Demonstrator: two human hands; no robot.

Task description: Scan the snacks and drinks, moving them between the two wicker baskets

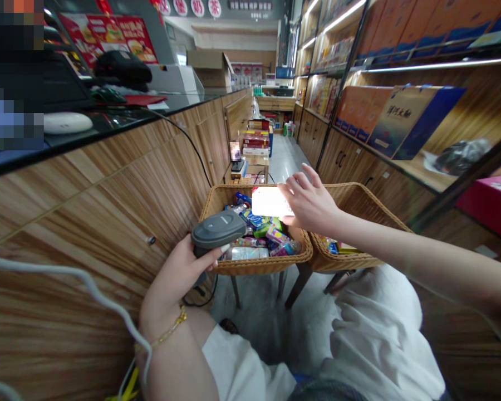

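Left hand (183, 273) grips a light, stiff barcode scanner (219, 229) by its handle; right hand (311, 203), fingers spread, meets a glaring white card (272, 201), hold unclear, above a wicker basket (254, 266).

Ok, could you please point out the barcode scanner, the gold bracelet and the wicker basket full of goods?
Scanner (219, 229): head view, on its grey top.
Bracelet (171, 328): head view, on the gold chain.
Basket (262, 266): head view, on the front wicker rim.

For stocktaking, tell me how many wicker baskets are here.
2. One wicker basket, full of packaged goods, stands just past the left hand, which holds a barcode scanner; the other stands beside it, under the right hand. More could be hidden.
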